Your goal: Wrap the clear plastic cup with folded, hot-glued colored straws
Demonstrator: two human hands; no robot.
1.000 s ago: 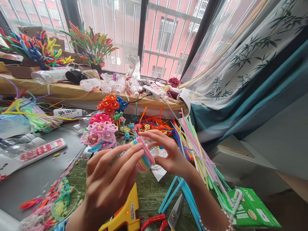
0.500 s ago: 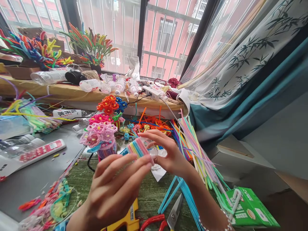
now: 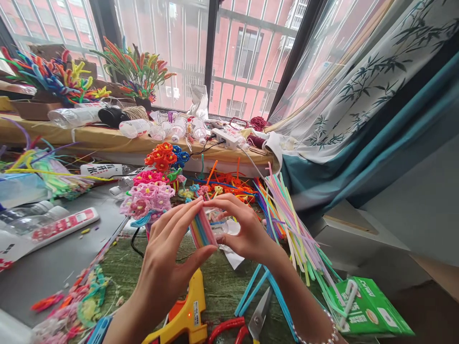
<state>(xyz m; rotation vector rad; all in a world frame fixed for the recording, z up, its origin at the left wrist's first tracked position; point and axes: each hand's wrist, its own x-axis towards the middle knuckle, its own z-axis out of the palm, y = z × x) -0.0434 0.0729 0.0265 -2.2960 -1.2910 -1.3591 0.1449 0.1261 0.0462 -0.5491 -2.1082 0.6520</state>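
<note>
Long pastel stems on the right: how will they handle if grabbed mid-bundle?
The pastel stems look thin and fuzzy, so probably light and bendy. They fan out with no tie visible, so some may slip free. Their near ends overlap the green pack and might drag on it.

Striped band (image 3: 203, 230): left part hidden from me behind the left hand's (image 3: 167, 246) fingers.
Glue gun (image 3: 195, 303), 7 o'clock: bottom edge crops it; I find its label too small to read.
Scissors (image 3: 258, 316), 6 o'clock: red handles cut off below.
Green carton (image 3: 376, 308), 4 o'clock: small print illegible to me.
</note>
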